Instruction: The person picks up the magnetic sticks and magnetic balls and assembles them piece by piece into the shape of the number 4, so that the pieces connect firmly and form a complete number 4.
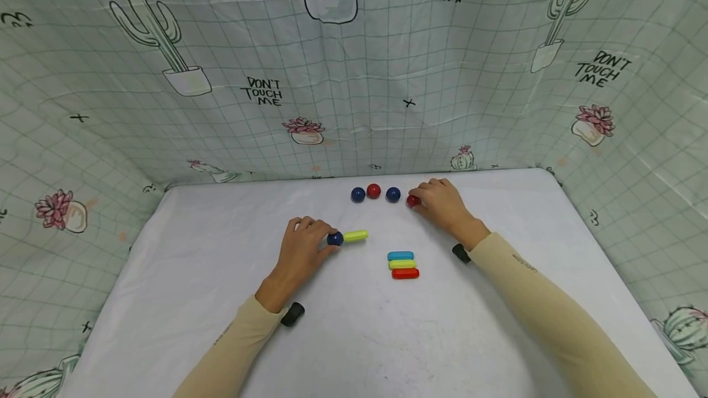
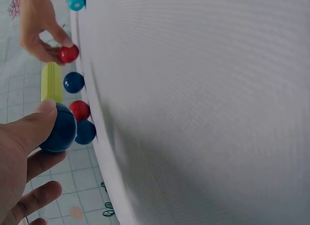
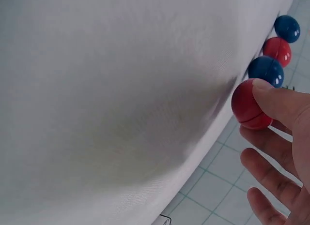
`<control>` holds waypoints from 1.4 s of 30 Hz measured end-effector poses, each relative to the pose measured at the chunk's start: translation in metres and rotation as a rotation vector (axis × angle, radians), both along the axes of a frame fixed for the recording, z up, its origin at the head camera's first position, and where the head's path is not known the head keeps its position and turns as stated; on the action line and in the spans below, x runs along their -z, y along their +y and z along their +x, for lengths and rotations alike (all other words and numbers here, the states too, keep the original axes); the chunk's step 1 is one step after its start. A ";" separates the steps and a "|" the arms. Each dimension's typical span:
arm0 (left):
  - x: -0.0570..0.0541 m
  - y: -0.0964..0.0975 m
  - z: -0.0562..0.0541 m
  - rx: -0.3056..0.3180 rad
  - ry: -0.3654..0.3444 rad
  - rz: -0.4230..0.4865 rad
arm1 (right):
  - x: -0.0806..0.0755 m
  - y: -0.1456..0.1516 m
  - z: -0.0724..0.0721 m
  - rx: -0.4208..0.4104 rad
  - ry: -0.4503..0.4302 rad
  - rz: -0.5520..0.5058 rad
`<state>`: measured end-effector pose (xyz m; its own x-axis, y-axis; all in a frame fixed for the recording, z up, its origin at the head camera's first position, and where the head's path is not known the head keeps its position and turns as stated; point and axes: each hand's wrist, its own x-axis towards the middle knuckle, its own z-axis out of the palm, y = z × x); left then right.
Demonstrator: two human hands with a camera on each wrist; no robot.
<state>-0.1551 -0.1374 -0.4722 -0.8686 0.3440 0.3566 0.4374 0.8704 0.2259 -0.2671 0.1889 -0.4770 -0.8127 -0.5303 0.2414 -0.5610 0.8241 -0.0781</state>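
My left hand (image 1: 301, 250) pinches a dark blue ball (image 2: 62, 129) between thumb and finger. A yellow-green stick (image 1: 356, 236) extends from the ball's right side in the head view; whether the two are joined I cannot tell. Farther back on the right, my right hand (image 1: 442, 204) pinches a red ball (image 3: 251, 105) by thumb and forefinger, while its other fingers stay spread. Just left of that ball, a blue ball (image 1: 393, 195), a red ball (image 1: 373, 191) and another blue ball (image 1: 357, 195) form a row near the table's far edge.
Between the forearms lie a blue stick (image 1: 401, 255), a yellow-green stick (image 1: 402, 265) and a red stick (image 1: 405, 273), stacked side by side. They rest on the white-covered table (image 1: 354, 336). A patterned cloth (image 1: 354, 78) hangs behind the table and along its sides.
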 end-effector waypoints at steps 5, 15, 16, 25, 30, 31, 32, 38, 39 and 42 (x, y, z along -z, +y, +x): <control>0.000 0.000 0.000 0.012 0.006 0.010 | 0.000 0.000 0.013 -0.015 0.028 -0.049; -0.001 0.000 0.002 0.007 0.013 0.010 | -0.008 -0.020 0.043 -0.095 0.019 -0.094; -0.001 -0.001 0.002 0.008 0.014 0.013 | -0.008 -0.023 0.045 -0.107 0.022 -0.100; -0.001 0.000 0.003 0.011 0.027 0.018 | -0.006 -0.039 0.059 -0.187 0.025 -0.122; -0.001 0.000 0.003 0.011 0.031 0.019 | -0.008 -0.045 0.065 -0.203 0.009 -0.142; -0.001 0.000 0.003 0.011 0.030 0.017 | -0.008 -0.047 0.066 -0.205 0.009 -0.143; -0.001 0.000 0.003 0.011 0.029 0.018 | -0.008 -0.048 0.067 -0.208 0.009 -0.145; -0.001 0.002 0.003 0.015 0.020 0.026 | -0.009 -0.054 0.070 -0.231 0.026 -0.153; -0.001 0.002 0.003 0.017 0.020 0.030 | -0.009 -0.055 0.070 -0.235 0.029 -0.153; -0.002 0.002 0.004 0.019 0.021 0.036 | -0.009 -0.057 0.071 -0.244 0.039 -0.141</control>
<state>-0.1513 -0.1352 -0.4706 -0.8540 0.3473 0.3875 0.4593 0.8531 0.2476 -0.1958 0.1317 -0.4677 -0.6538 -0.6678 0.3557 -0.7462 0.6470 -0.1568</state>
